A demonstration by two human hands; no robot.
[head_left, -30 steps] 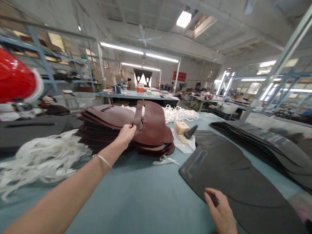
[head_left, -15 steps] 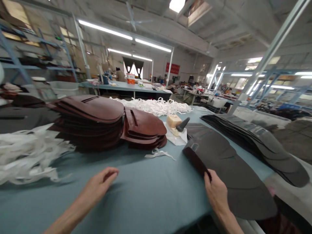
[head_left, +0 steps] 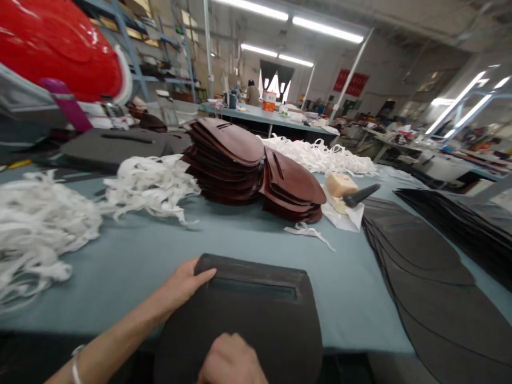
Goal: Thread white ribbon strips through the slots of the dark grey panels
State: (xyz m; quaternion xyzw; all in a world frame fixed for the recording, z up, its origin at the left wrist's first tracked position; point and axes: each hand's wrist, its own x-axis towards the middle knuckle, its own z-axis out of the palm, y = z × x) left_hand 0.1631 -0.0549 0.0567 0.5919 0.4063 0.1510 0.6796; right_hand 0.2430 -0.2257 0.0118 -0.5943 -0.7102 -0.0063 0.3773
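A dark grey leather panel [head_left: 260, 314] with a slot near its far edge lies on the blue-grey table [head_left: 160, 250] right in front of me, hanging over the near edge. My left hand [head_left: 182, 285] rests at the panel's far left corner, fingers together and stretched along its edge. My right hand [head_left: 232, 362] is closed in a loose fist on top of the panel's near part. Whether the fist grips anything is hidden.
Two stacks of brown leather panels [head_left: 240, 160] stand mid-table. White strips [head_left: 52, 224] pile up at left and behind. A fanned row of dark panels [head_left: 432, 277] lies at right. A tan block and a dark tool [head_left: 348, 189] rest on white paper. A person stands at a far table.
The dark panel has been pulled from the right-hand row to the table's near edge in front of me. My left hand moved onto its corner; my right hand came on top.
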